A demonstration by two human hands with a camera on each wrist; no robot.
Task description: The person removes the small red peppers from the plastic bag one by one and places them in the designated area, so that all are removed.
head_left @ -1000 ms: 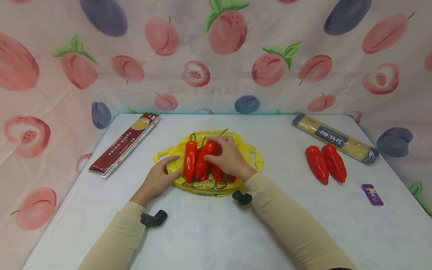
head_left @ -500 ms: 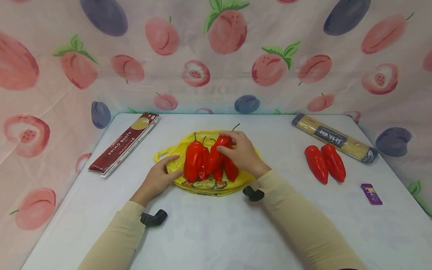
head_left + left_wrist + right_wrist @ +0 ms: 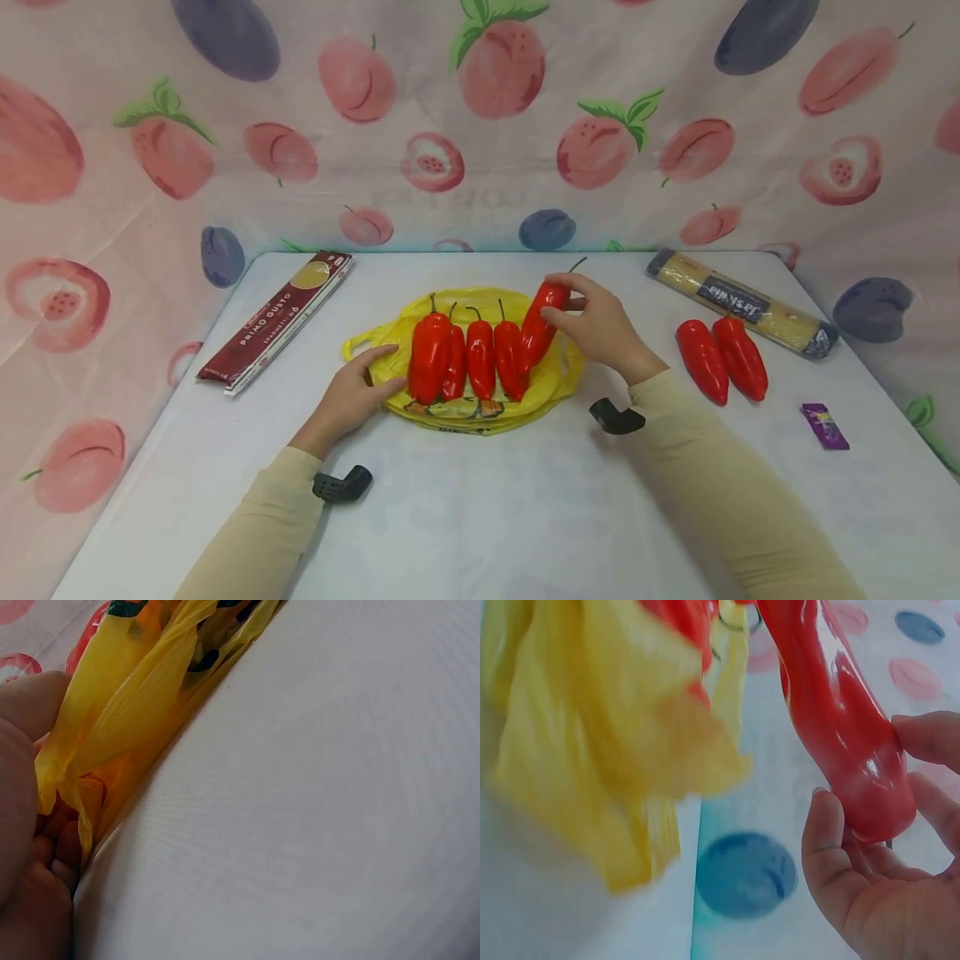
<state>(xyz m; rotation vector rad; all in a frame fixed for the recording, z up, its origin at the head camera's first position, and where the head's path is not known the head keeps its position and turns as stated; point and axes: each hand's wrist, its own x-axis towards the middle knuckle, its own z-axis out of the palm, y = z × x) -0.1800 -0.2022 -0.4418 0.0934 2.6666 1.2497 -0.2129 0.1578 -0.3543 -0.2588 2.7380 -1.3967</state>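
Note:
In the head view a yellow plastic bag (image 3: 450,417) lies at the middle of the table, with several red peppers (image 3: 480,358) side by side on it. My right hand (image 3: 600,321) pinches one red pepper (image 3: 542,321) near its stem end and holds it tilted at the bag's right side. The right wrist view shows that pepper (image 3: 847,727) between thumb and fingers. My left hand (image 3: 352,400) rests at the bag's left edge, thumb and forefinger spread beside the leftmost pepper. In the left wrist view the bag (image 3: 112,712) hides part of its fingers.
A dark red spaghetti packet (image 3: 277,321) lies at the left. Two red peppers (image 3: 701,360) lie together at the right, below a clear pasta packet (image 3: 738,302). A small purple wrapped sweet (image 3: 825,427) is near them. Fruit-patterned cloth (image 3: 480,192) hangs behind.
My right hand has moved right with the pepper, uncovering peppers lined up on the bag. The left hand has stayed in place.

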